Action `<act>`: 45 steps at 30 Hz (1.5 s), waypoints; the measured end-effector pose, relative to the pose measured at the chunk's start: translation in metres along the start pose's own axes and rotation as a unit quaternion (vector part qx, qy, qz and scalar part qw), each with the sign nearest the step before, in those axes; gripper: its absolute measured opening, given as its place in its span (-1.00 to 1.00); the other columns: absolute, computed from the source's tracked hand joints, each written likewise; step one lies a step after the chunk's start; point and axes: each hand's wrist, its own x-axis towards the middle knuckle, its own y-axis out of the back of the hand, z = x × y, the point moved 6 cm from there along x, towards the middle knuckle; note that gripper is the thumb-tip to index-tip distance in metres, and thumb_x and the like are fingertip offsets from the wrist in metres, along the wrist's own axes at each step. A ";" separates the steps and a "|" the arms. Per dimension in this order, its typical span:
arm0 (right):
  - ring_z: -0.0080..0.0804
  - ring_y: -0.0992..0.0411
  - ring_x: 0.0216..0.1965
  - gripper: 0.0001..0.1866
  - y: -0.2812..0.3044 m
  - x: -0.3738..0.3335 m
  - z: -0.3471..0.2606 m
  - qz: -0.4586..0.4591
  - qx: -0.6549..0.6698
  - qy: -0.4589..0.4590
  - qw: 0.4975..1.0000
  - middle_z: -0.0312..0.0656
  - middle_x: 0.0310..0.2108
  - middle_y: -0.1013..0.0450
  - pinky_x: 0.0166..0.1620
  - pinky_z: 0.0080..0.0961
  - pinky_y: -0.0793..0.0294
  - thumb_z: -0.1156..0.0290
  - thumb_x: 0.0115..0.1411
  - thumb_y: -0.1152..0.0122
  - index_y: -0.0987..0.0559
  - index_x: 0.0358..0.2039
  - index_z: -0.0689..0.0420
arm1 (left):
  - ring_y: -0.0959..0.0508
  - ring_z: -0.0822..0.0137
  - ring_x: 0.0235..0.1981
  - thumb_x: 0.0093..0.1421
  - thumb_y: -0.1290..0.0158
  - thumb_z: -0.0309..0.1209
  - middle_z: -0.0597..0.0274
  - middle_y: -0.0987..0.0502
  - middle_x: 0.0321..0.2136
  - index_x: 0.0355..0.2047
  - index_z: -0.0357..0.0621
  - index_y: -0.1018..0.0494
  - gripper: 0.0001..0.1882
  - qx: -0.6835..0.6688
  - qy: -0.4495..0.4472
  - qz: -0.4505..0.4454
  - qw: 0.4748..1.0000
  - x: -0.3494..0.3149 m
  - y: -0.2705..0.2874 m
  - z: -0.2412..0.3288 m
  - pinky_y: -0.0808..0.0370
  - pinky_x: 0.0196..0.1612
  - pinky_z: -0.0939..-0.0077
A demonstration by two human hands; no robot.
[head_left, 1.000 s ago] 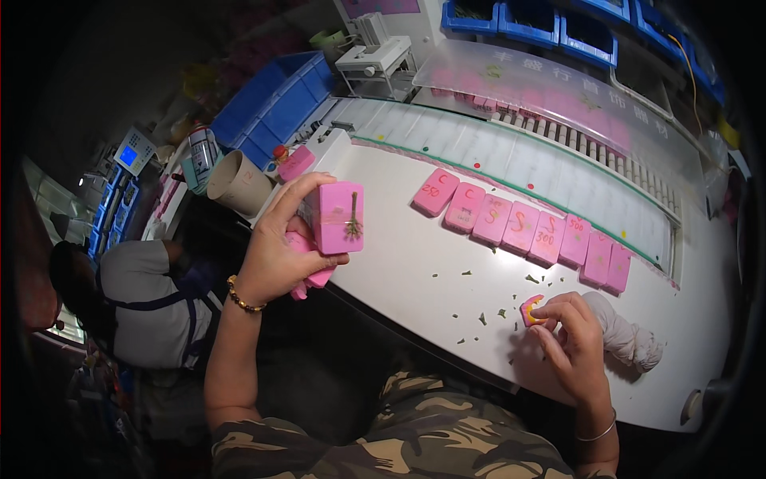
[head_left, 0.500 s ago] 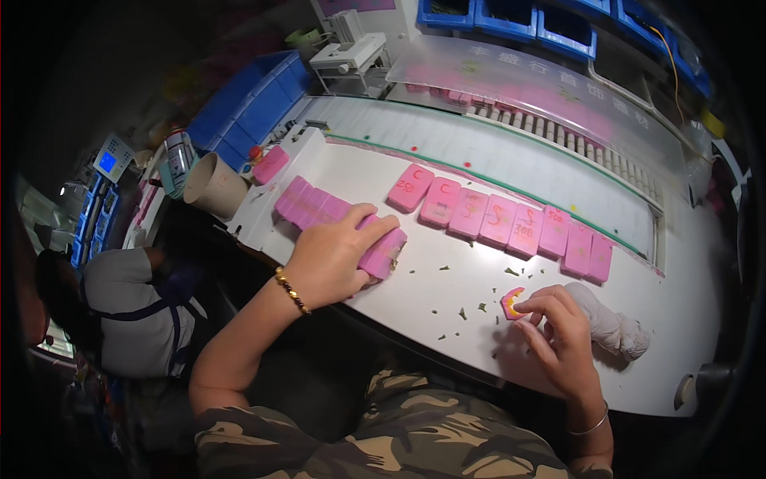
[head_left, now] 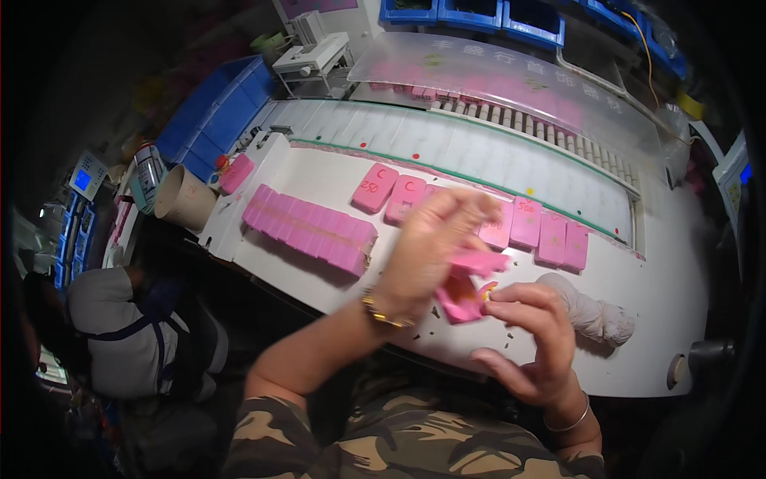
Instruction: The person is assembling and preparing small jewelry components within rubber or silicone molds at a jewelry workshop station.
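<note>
Behind the white tabletop (head_left: 622,371), a co-worker (head_left: 120,339) is sitting beyond its left end in dim light. Near the tabletop's front edge, the left hand (head_left: 423,255) is holding a ragged pink piece (head_left: 459,311) with orange-yellow inside, fingers mostly curled. The right hand (head_left: 535,323) is meeting it with fingertips at a small pink-and-yellow piece (head_left: 489,290), thumb spread well apart. The step in hand seems to be passing or fitting pieces between the hands; the next move probably calls for a light, exact pinch.

Plain pink blocks (head_left: 307,229) are standing in a row toward the left end. The left hand is blurring and covering the middle of the marked pink blocks (head_left: 375,189) along the far side; whether the two pieces are joined, I cannot tell.
</note>
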 end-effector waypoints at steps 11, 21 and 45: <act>-0.29 -0.53 -0.21 -0.72 0.032 -0.023 0.018 0.049 -0.291 0.030 0.955 -0.19 -0.25 -0.57 -0.14 -0.39 -0.37 0.54 -0.02 -0.17 -0.62 -0.23 0.15 | -0.49 0.39 -0.13 0.35 0.12 -0.03 0.18 -0.50 -0.20 0.00 -0.35 -0.37 -0.45 -0.154 0.218 -0.150 0.952 0.002 -0.074 -0.087 -0.43 0.00 0.48; -0.38 -0.46 -0.02 -0.58 0.023 -0.052 0.014 -0.037 -0.343 0.147 0.927 -0.21 -0.01 -0.49 0.02 -0.38 -0.33 0.44 0.04 -0.20 -0.55 -0.02 0.05 | -0.43 0.38 -0.67 0.33 0.33 0.11 0.26 -0.44 -0.58 -0.14 -0.37 -0.41 -0.32 -0.195 0.244 -0.047 0.949 0.017 -0.037 -0.085 -0.45 -0.58 0.45; -0.41 -0.48 -0.29 -0.52 0.052 -0.004 0.016 -0.092 -0.471 0.062 0.875 0.01 -0.03 -0.49 -0.18 -0.48 -0.30 0.44 -0.01 -0.18 -0.58 0.00 -0.01 | -0.54 0.35 -0.61 0.40 0.41 -0.01 0.09 -0.52 -0.53 -0.26 -0.28 -0.47 -0.40 0.118 -0.115 0.088 0.982 0.034 -0.002 -0.088 -0.48 -0.61 0.51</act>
